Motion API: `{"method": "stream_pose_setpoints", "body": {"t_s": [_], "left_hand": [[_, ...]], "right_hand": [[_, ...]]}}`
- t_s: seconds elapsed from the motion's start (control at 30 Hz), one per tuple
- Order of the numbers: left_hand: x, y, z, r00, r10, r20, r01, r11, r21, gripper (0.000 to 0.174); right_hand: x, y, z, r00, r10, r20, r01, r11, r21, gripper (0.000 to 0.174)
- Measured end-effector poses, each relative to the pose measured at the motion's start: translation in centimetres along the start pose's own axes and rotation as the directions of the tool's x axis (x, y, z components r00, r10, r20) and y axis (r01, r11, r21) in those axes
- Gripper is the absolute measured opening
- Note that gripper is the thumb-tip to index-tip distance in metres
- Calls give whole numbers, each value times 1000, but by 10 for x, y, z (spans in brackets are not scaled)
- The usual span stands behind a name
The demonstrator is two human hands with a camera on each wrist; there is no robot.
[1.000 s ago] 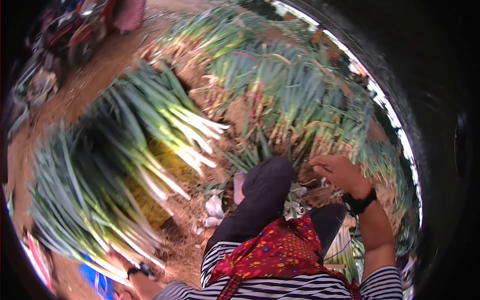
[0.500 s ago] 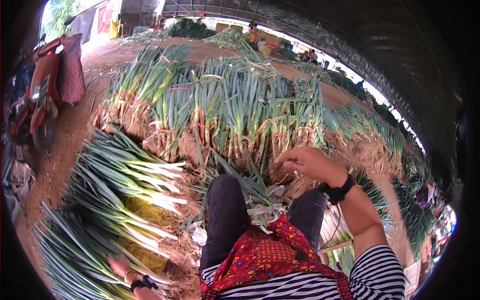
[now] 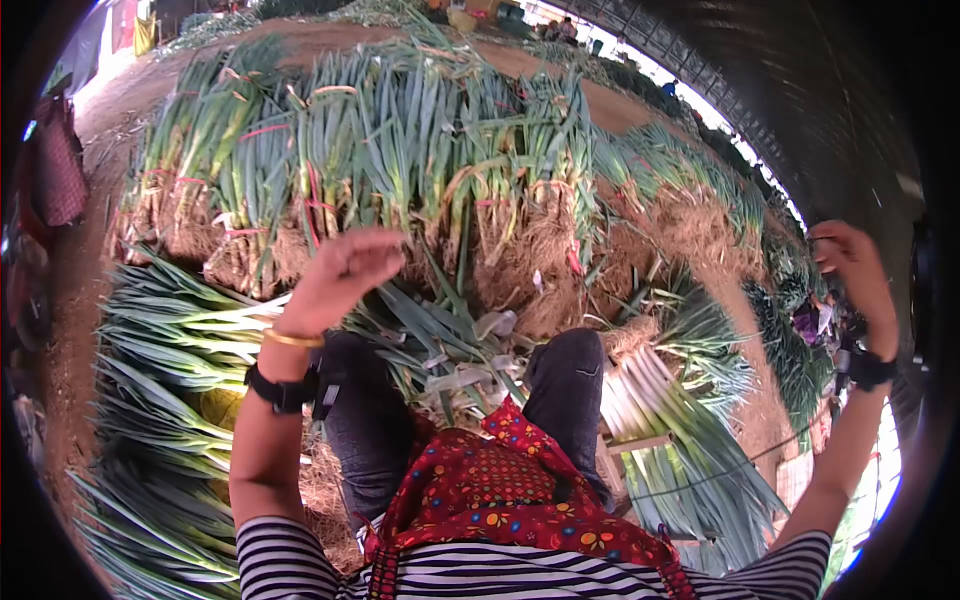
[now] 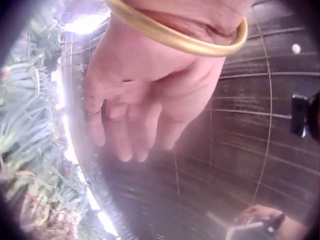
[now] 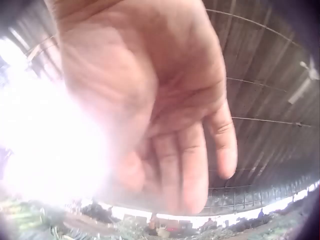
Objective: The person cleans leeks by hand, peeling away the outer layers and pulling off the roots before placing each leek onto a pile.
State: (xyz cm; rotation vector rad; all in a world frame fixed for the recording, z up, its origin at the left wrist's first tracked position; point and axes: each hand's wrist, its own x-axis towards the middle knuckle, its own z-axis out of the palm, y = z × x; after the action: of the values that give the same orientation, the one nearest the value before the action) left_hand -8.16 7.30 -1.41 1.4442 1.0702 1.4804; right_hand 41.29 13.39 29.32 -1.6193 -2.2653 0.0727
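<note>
My left hand [image 3: 345, 275] is raised in front of my left knee and holds nothing. Its fingers hang loosely bent in the left wrist view, below a gold bangle [image 4: 180, 41]. Off to the right, my right hand [image 3: 858, 272] is lifted high with an empty palm. Relaxed fingers [image 5: 194, 170] show on it in the right wrist view. Peeled green onions [image 3: 155, 375] with white stems lie in a pile below and left of the left hand. Another peeled bunch [image 3: 690, 425] lies between my right knee and the right forearm.
Tied, unpeeled green onion bundles [image 3: 370, 130] stand in a row ahead, with rooty ends down. Loose leaves and peelings [image 3: 440, 340] lie between my knees. A wooden bar [image 3: 640, 442] crosses the right bunch. More onions [image 3: 690, 185] stretch away at right.
My left hand has risen from the peeled pile at left to before my knee. The right hand has swung outward and up to the right. The head view has turned rightward.
</note>
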Motion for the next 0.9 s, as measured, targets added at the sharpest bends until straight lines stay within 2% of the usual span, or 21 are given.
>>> {"method": "stream_pose_setpoints", "body": {"t_s": [0.03, 0.07, 0.1, 0.13, 0.17, 0.23, 0.27, 0.33, 0.37, 0.47, 0.5, 0.53, 0.57, 0.6, 0.67, 0.7, 0.73, 0.77, 0.83, 0.87, 0.9], "left_hand": [[17, 1, 1, 997, 71, -2, -71, 997, 0, 28], [32, 2, 4, 995, 85, -44, -89, 990, -108, 28], [45, -1, 5, 995, 49, -84, -65, 977, -204, 29], [55, -10, 8, 989, 25, -148, -61, 968, -245, 28], [67, -22, 10, 977, 4, -215, -66, 957, -283, 26], [79, -49, 22, 944, -48, -326, -105, 894, -436, 22], [86, -65, 25, 937, -143, -320, -11, 900, -437, 21], [101, -93, 31, 963, -155, -218, 20, 854, -520, 18], [107, -104, 38, 951, -194, -242, 23, 821, -570, 17], [124, -127, 41, 917, -330, -223, 170, 830, -532, 18], [127, -132, 40, 904, -359, -231, 195, 830, -522, 20], [129, -139, 38, 904, -356, -238, 193, 835, -515, 20], [131, -146, 36, 874, -392, -286, 198, 826, -527, 20], [133, -155, 33, 840, -430, -330, 206, 816, -540, 21], [132, -178, 22, 800, -467, -377, 205, 804, -558, 21], [130, -188, 18, 757, -505, -415, 204, 786, -583, 22], [130, -190, 13, 722, -536, -439, 212, 774, -597, 21], [128, -193, 10, 736, -512, -443, 144, 758, -636, 22], [133, -173, 12, 674, -531, -513, 84, 746, -661, 20], [139, -171, 9, 650, -549, -525, 80, 736, -672, 19], [143, -172, 4, 626, -566, -537, 73, 728, -682, 17]], "right_hand": [[4, 9, -27, 999, 12, -46, -14, 999, -41, 20], [9, 19, -52, 994, 2, -112, -12, 995, -95, 22], [15, 39, -80, 984, -12, -178, -15, 989, -146, 23], [36, 90, -129, 987, -50, -152, 15, 974, -227, 25], [54, 85, -146, 986, -53, -156, 16, 973, -230, 25], [81, 75, -177, 985, 112, -131, -153, 919, -364, 25], [83, 40, -153, 980, 92, -177, -151, 922, -356, 25], [104, -25, -84, 974, -66, -217, 23, 981, -195, 24], [122, -45, -61, 978, -109, -176, 84, 986, -144, 23], [188, -88, 23, 955, -285, -77, 286, 958, 1, 20], [211, -94, 55, 966, -255, -48, 258, 964, 64, 19], [235, -101, 90, 944, -330, -3, 328, 938, 108, 21], [266, -100, 127, 939, -337, 75, 332, 941, 72, 26], [277, -109, 170, 898, -435, 70, 381, 846, 373, 27], [298, -138, 246, 883, -406, 234, 290, 865, 409, 26], [308, -145, 288, 863, -431, 264, 329, 876, 353, 27], [311, -151, 328, 853, -431, 296, 287, 859, 423, 26], [311, -154, 367, 838, -430, 336, 233, 839, 492, 25], [311, -153, 439, 813, -356, 462, 40, 825, 564, 24], [313, -144, 486, 803, -347, 485, -70, 753, 654, 23], [309, -142, 512, 782, -345, 518, -102, 750, 654, 23]]}}
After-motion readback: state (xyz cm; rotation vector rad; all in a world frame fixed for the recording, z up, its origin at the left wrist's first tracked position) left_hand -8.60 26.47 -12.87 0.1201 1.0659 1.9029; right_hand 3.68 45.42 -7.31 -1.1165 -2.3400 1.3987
